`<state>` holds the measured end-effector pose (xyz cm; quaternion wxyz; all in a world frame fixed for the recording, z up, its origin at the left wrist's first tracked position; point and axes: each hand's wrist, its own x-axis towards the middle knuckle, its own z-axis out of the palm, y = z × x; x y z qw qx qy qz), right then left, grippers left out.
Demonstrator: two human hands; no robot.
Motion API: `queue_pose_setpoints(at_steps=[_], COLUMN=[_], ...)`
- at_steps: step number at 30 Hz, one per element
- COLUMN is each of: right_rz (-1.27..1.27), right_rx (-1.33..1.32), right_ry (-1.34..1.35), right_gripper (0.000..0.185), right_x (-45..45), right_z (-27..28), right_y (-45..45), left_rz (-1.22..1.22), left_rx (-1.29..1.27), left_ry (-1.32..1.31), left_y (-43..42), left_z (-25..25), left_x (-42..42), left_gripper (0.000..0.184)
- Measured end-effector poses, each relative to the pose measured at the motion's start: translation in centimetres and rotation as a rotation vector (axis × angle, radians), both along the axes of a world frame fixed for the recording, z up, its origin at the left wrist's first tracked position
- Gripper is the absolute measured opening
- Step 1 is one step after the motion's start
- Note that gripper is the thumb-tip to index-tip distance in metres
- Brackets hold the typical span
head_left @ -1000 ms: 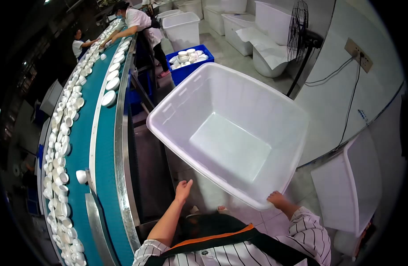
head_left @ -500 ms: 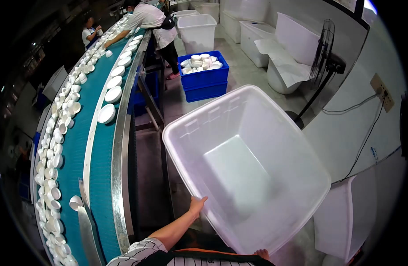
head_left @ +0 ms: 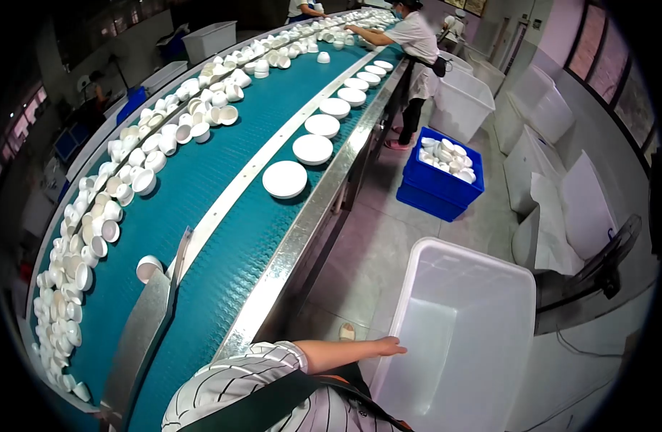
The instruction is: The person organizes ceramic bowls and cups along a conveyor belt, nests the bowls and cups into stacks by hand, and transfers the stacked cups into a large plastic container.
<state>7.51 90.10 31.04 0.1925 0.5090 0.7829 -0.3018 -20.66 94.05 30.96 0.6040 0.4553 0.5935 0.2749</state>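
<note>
Workshop floor [head_left: 388, 230], beside the conveyor [head_left: 223, 165]: white tub [head_left: 482, 324] at five o'clock. Left hand [head_left: 388, 347] at its rim; I cannot tell whether the fingers grip. Right hand unseen. Uneven hold could swing the tub against the conveyor.

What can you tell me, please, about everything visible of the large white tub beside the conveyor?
The large white tub looks like smooth plastic: roughly rectangular, open-topped, with rounded corners, a thick rim and deep walls, its pale floor visible inside. It sits to the right of the conveyor, nearer the camera than the blue crate. The left hand overlaps its left rim and appears to touch it. The near end is cut off, and its underside cannot be seen.
</note>
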Motion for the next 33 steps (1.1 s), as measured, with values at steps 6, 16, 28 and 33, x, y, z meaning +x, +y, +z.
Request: queue_pose_setpoints(at_steps=[6, 16, 28, 33], right_rz=[0.166, 0.472, 1.209, 1.122], right_rx=[-0.124, 0.172, 0.094, 0.231], right_ry=[0.034, 0.667, 1.124, 1.111], right_gripper=[0.033, 0.035, 0.045, 0.047], right_x=[-8.9, -39.6, -80.4, -85.1], right_z=[-1.4, 13.5, 20.3, 17.9], right_y=[13.1, 34.9, 34.5, 38.6], left_rz=[-0.070, 1.176, 1.356, 1.363], left_rx=[0.359, 0.524, -0.314, -0.083], left_ry=[0.007, 1.403, 1.044, 1.269], left_y=[4.6, 2.3, 3.5, 7.6], left_z=[16.6, 22.7, 14.5, 16.3], left_x=[-12.8, -39.7, -51.3, -53.2], left_gripper=[0.038, 0.038, 0.014, 0.043])
